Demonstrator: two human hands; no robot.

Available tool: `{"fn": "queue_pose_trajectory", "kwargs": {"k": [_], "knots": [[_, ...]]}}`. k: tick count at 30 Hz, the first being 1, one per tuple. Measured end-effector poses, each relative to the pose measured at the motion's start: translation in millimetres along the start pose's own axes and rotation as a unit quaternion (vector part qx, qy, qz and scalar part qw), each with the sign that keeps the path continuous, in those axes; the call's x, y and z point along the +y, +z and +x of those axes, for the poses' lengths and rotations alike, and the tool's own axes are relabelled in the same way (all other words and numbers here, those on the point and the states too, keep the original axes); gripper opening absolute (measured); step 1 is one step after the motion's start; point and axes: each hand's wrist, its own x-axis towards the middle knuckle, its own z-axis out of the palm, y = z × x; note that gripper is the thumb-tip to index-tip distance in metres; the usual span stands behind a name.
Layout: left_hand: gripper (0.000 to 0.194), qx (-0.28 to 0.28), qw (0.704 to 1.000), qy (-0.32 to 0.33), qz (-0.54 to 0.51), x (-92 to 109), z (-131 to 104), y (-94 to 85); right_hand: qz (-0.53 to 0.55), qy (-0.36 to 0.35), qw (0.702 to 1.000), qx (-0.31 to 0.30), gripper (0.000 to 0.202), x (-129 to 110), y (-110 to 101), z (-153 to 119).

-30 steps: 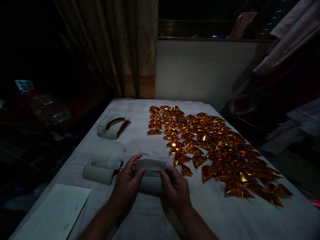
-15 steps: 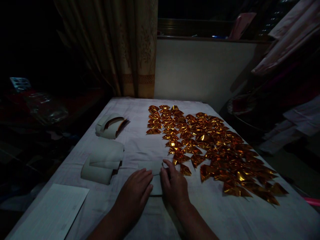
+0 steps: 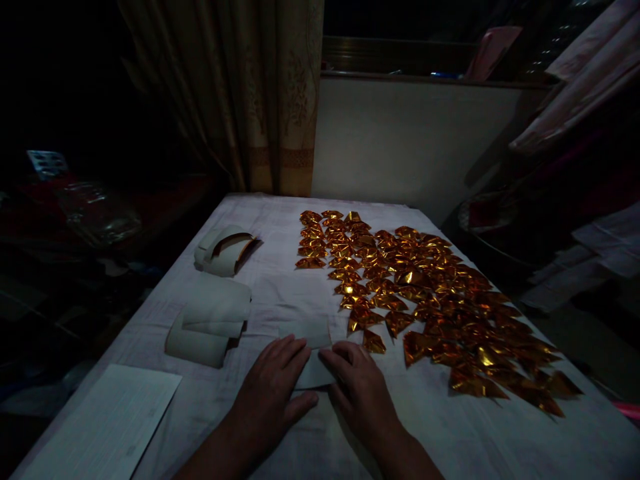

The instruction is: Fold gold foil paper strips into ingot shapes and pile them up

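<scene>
A small pale sheet of paper [image 3: 306, 328], partly folded over, lies on the cloth in front of me, with a crease across it. My left hand [image 3: 270, 383] rests flat over its left side, fingers stretched forward and thumb spread apart. At the paper's right edge is my right hand [image 3: 364, 390], its fingers bent and closed on the edge; the fingertips underneath are partly hidden. Just beyond the right hand sits a folded gold foil piece [image 3: 374, 342], apart from it.
Many shiny gold foil pieces [image 3: 430, 293] fill the table's right half in rows. Curled pale papers [image 3: 217, 303] and a bent stack [image 3: 215, 257] lie to the left, with a flat printed sheet [image 3: 110, 420] nearer. A curtain [image 3: 280, 100] hangs behind the white-clothed table [image 3: 270, 213].
My right hand has slid down along the paper's right edge, towards me. My left thumb has spread away from the fingers. The view has shifted slightly.
</scene>
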Motion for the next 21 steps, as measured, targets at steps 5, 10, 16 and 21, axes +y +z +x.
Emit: {"fn": "queue_pose_trajectory", "kwargs": {"k": [5, 10, 16, 21], "knots": [[0.053, -0.003, 1.000, 0.013, 0.007, -2.1, 2.2, -4.2, -0.104, -0.047, 0.993, 0.013, 0.041, -0.3, -4.7, 5.1], [0.031, -0.011, 0.999, 0.025, -0.017, -10.6, -2.5, -15.6, -0.092, -0.078, 0.992, -0.025, 0.026, 2.8, -7.2, 5.2], [0.025, 0.044, 0.997, -0.031, -0.055, -10.3, -2.1, -25.5, -0.038, -0.025, 0.999, -0.018, 0.018, 5.2, -4.3, 12.8], [0.022, 0.076, 0.991, -0.102, -0.040, -8.7, 5.7, -20.9, -0.009, 0.029, 0.999, -0.018, 0.013, 4.0, 2.6, 22.4]]}}
